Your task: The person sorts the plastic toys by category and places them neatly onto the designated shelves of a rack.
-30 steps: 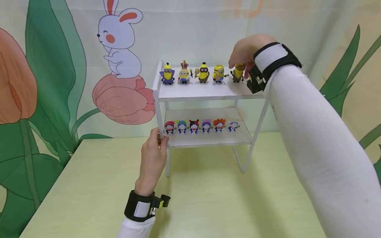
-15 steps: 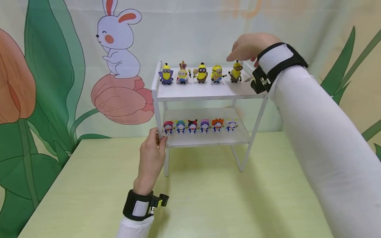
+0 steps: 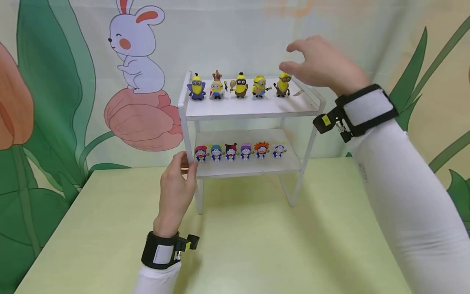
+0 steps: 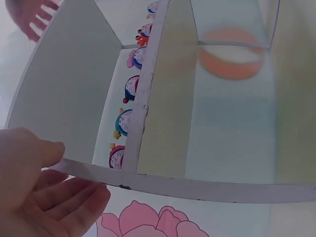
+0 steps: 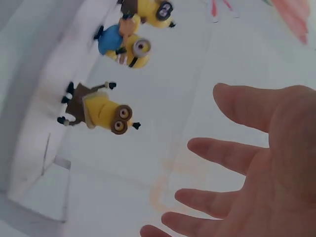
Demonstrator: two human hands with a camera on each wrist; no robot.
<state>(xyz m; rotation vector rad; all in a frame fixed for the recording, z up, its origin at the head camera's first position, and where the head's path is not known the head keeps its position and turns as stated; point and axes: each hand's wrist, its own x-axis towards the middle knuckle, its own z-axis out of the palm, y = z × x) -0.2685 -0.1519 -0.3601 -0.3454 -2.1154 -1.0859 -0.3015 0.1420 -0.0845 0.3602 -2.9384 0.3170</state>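
Observation:
My left hand (image 3: 172, 192) holds the left front leg of a small white two-tier shelf (image 3: 235, 108), thumb on one side and fingers on the other in the left wrist view. My right hand (image 3: 324, 65) is raised at the upper right, fingers spread and holding nothing. Nearest to it is a Minion figurine (image 3: 282, 85) in brown, upright at the right end of the top-tier row. Several other Minions stand left of it, among them a crowned one (image 3: 217, 86) and a blue-clad one (image 5: 111, 40). In the right wrist view, the fingers and brown-clad Minion are apart.
Several small figurines in coloured hats, such as an orange-maned one (image 3: 262, 150), line the lower tier. The shelf stands on a pale yellow-green table (image 3: 249, 241). Behind hangs a cloth backdrop with a printed rabbit (image 3: 139, 45) and plants.
My right hand has let go of the brown-clad Minion, drawn up and back from it, and spread its fingers. The left hand keeps its hold on the shelf leg. The head view has shifted slightly.

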